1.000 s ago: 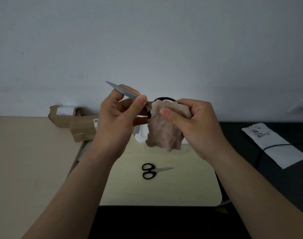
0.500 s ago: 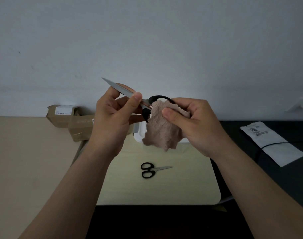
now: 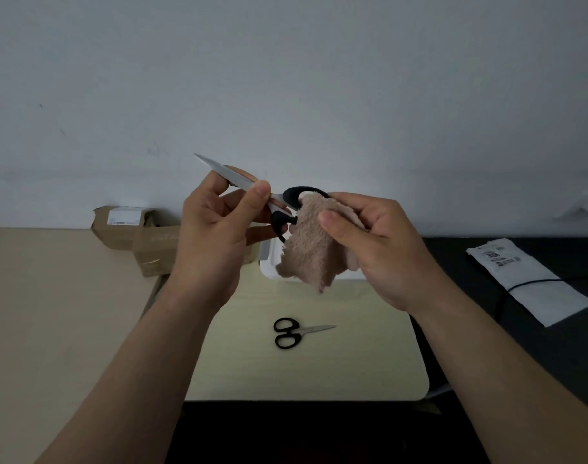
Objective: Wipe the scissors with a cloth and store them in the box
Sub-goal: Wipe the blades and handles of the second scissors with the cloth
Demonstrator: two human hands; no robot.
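Above the pale worktop (image 3: 336, 370), held up before a plain grey wall: one pair of large scissors (image 3: 242, 183), black handles, blades closed together and pointing up to the left. The left hand (image 3: 215, 232) pinches the blades near the pivot, thumb on top, fingers (image 3: 219, 182) curled behind. The right hand (image 3: 383, 252) grips one pinkish-beige fleecy cloth (image 3: 314, 252), thumb pressed on its front, and holds it against the scissor handles; the upper handle loop shows above the cloth, the lower one at its left edge, and loose cloth hangs below the hand. One white box (image 3: 268, 262), standing at the far end of the worktop, is mostly hidden behind the cloth and both hands; whether it is open cannot be told. One pair of small scissors (image 3: 302, 330), black handles, lies flat mid-worktop, closed, tip pointing right, well apart from the box. Two brown cardboard cartons (image 3: 152, 249) stand at the wall on the left. One white labelled mailer bag (image 3: 533, 299) lies on a dark surface (image 3: 480, 333) to the right, with a black cable (image 3: 533, 281) across it.
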